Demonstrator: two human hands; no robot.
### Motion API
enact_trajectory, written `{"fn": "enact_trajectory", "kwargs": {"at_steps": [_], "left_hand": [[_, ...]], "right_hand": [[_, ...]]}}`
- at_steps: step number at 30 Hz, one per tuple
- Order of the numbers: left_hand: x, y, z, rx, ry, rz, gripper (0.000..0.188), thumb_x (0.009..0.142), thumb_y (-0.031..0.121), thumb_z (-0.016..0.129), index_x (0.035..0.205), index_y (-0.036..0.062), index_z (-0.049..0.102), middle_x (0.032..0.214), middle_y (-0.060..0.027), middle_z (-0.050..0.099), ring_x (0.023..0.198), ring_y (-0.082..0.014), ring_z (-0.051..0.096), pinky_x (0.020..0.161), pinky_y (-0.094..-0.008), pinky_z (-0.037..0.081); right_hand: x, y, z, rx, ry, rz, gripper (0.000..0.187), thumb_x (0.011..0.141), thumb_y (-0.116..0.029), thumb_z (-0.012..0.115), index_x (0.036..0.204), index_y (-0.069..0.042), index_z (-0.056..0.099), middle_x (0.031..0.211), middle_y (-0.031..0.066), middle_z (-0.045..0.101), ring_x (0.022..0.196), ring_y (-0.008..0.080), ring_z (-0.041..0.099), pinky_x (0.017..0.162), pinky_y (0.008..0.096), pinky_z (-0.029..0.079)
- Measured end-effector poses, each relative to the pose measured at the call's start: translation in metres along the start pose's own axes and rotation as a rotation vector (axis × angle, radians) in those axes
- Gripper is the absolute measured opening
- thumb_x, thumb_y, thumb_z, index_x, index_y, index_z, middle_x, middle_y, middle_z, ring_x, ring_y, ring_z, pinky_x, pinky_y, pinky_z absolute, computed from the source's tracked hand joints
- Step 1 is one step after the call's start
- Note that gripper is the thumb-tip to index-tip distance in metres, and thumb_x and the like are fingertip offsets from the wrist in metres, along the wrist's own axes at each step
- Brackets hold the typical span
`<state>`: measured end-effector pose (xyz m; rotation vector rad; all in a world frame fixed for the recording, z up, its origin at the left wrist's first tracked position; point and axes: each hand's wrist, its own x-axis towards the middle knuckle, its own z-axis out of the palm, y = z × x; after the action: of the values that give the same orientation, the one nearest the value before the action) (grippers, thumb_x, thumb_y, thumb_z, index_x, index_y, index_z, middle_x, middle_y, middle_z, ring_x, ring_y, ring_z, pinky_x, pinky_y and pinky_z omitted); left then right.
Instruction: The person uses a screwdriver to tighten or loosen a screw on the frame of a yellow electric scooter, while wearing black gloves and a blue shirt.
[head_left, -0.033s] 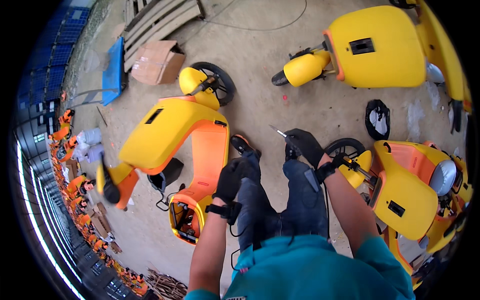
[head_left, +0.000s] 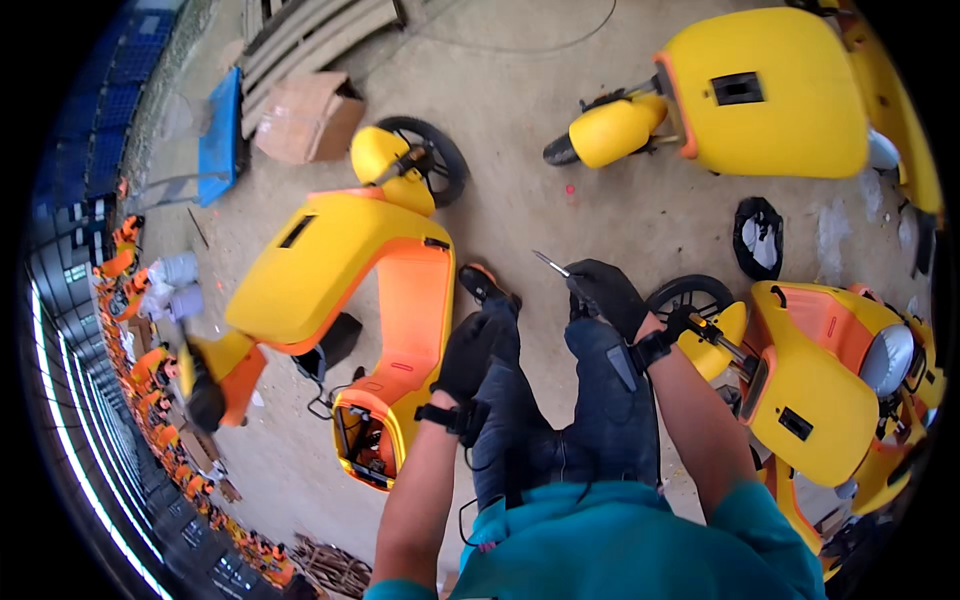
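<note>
My right hand (head_left: 606, 297), in a black glove, is closed on a screwdriver (head_left: 550, 263). Its thin metal shaft points up and left over the floor, while the handle is hidden in the fist. Above my left thigh is my left hand (head_left: 468, 352), also gloved, with its fingers curled; whatever lies inside them is hidden. Just left of it stands a yellow and orange scooter (head_left: 315, 265) with an open compartment (head_left: 368, 440) at its near end. A second yellow scooter (head_left: 812, 405) is to the right of my right hand, its black front wheel (head_left: 690, 294) close to the wrist.
Another yellow scooter (head_left: 765, 100) stands at the far right. A black bag (head_left: 757, 238) with white material lies near it. A cardboard box (head_left: 305, 117), a blue panel (head_left: 220, 140) and wooden pallets (head_left: 320, 45) are at the far left. Rows of orange scooters (head_left: 150, 370) line the left side.
The left scooter sits slightly further left in view, its handlebar end lower. My right hand and the screwdriver have shifted slightly left. Both hands keep their grip shape.
</note>
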<state>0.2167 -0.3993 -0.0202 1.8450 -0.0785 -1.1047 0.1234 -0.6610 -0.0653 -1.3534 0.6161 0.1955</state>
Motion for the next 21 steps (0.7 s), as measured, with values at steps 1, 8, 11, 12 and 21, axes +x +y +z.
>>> {"fn": "enact_trajectory", "kwargs": {"at_steps": [1,8,11,12,21], "left_hand": [[0.009,0.011,0.015,-0.063,-0.043,-0.052,0.029,0.099,0.019,0.05,0.118,-0.0012,0.057,0.106,-0.0083,0.064,0.094,-0.0142,0.061,0.084,-0.0271,0.049],[0.164,-0.062,0.035,-0.607,-0.079,-0.114,0.032,0.099,0.023,0.049,0.124,0.0035,0.053,0.108,-0.0071,0.062,0.1,-0.0136,0.058,0.086,-0.0262,0.047],[0.214,-0.101,0.02,-0.841,-0.075,-0.134,0.029,0.099,0.022,0.05,0.12,0.0039,0.055,0.107,-0.0075,0.062,0.096,-0.0155,0.06,0.08,-0.0278,0.049],[0.23,-0.112,0.01,-0.854,-0.062,-0.116,0.028,0.099,0.022,0.05,0.119,0.0038,0.055,0.106,-0.0076,0.062,0.095,-0.0158,0.06,0.079,-0.0287,0.049],[0.318,-0.154,-0.043,-0.788,0.168,-0.035,0.024,0.097,0.019,0.051,0.108,0.0002,0.061,0.092,-0.0039,0.064,0.086,-0.0097,0.058,0.081,-0.0234,0.045]], "right_hand": [[-0.003,0.012,0.011,0.047,-0.006,0.054,0.018,0.089,-0.015,0.06,0.101,-0.004,0.067,0.073,-0.0004,0.06,0.059,0.0075,0.051,0.054,0.0234,0.041],[0.09,0.106,0.057,0.314,-0.076,0.203,0.019,0.093,-0.012,0.054,0.107,-0.005,0.063,0.068,-0.0037,0.052,0.054,0.0018,0.043,0.046,0.0184,0.033],[0.142,0.137,0.068,0.462,-0.118,0.305,0.021,0.093,-0.012,0.053,0.111,-0.005,0.06,0.07,-0.004,0.052,0.056,0.0018,0.043,0.048,0.0184,0.034],[0.165,0.14,0.072,0.474,-0.135,0.329,0.021,0.093,-0.012,0.053,0.111,-0.004,0.06,0.071,-0.0041,0.052,0.057,0.0018,0.043,0.048,0.0184,0.034],[0.284,0.166,0.098,0.36,-0.31,0.285,0.022,0.092,-0.015,0.057,0.111,-0.006,0.059,0.075,-0.0021,0.053,0.06,0.0027,0.042,0.052,0.0185,0.033]]}}
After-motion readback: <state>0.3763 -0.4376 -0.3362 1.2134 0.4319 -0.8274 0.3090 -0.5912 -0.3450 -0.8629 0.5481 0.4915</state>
